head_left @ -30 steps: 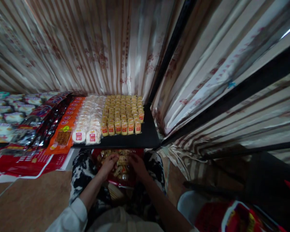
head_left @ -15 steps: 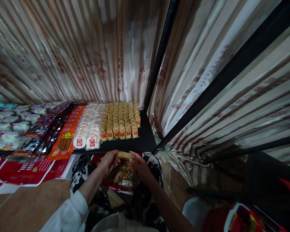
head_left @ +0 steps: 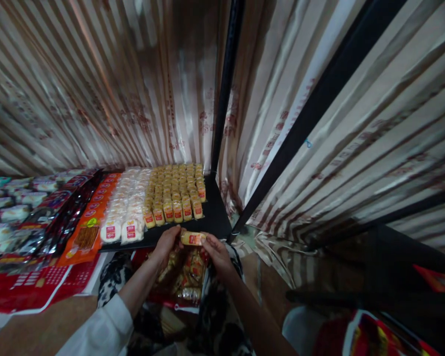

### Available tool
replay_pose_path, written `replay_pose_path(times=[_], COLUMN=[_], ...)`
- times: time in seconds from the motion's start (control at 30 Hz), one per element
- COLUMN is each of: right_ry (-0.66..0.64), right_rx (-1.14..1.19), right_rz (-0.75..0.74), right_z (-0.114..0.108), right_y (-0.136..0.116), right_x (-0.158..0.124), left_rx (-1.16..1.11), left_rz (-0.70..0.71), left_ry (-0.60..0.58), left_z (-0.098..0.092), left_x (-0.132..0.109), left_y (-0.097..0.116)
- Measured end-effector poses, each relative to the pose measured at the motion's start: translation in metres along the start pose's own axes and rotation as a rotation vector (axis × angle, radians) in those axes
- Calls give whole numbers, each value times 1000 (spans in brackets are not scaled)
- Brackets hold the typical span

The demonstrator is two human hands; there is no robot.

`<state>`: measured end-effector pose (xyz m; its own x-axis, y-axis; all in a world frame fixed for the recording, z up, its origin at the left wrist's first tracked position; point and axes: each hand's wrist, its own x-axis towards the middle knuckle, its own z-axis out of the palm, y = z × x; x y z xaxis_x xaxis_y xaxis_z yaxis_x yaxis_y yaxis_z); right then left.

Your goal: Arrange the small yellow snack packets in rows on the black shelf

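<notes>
Between my two hands is a small wrapped snack cake [head_left: 192,239], pale yellow with a red and orange label facing up. My left hand [head_left: 169,243] pinches its left end, and my right hand [head_left: 215,248] grips the right end. Below them, between my knees, an open red bag [head_left: 185,300] holds several more wrapped snack cakes [head_left: 190,272]. Just beyond my hands, matching snack cakes [head_left: 177,198] stand in close rows on the black shelf [head_left: 218,215]. The last place in their front right corner shows bare black shelf.
Left of the rows lie white round packs [head_left: 129,231], an orange snack packet [head_left: 86,232], dark shiny packets [head_left: 65,207] and white wrapped packs [head_left: 17,212]. Black metal posts [head_left: 228,84] and a printed curtain [head_left: 163,99] stand behind. Red packaging [head_left: 378,336] sits at lower right.
The snack cake has turned so its label now faces up, still held in both hands. My view has shifted slightly right, so the shelf sits further left and lower.
</notes>
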<state>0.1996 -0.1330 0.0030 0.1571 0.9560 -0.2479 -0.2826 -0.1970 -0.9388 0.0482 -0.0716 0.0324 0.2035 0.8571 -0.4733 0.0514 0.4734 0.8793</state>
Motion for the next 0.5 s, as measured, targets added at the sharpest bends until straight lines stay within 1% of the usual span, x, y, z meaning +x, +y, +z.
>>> replay_pose_path(times=[0.07,0.13,0.17,0.27,0.33,0.43,0.5], right_ry=[23,70,100,197,229,243,260], right_rx=[4,45,83,198,231,225,179], right_rz=[10,-20,-48,-125,-156,-197,-238], right_z=[-4,-7,-8,-6,-3,0,-2], right_y=[-6,-12,-14,-18,-14,-3,4], right_x=[5,13,17,29,36,45,52], left_rx=[6,18,5,-121,-235,-365,-408], left_rz=[66,89,89,78,67,75,101], left_ry=[-63,-111,-116,-72,-26,15,35], left_z=[4,10,14,30,44,63,73], left_x=[-2,-4,-5,-3,1,11,20], left_y=[6,9,9,4,-1,-8,-11])
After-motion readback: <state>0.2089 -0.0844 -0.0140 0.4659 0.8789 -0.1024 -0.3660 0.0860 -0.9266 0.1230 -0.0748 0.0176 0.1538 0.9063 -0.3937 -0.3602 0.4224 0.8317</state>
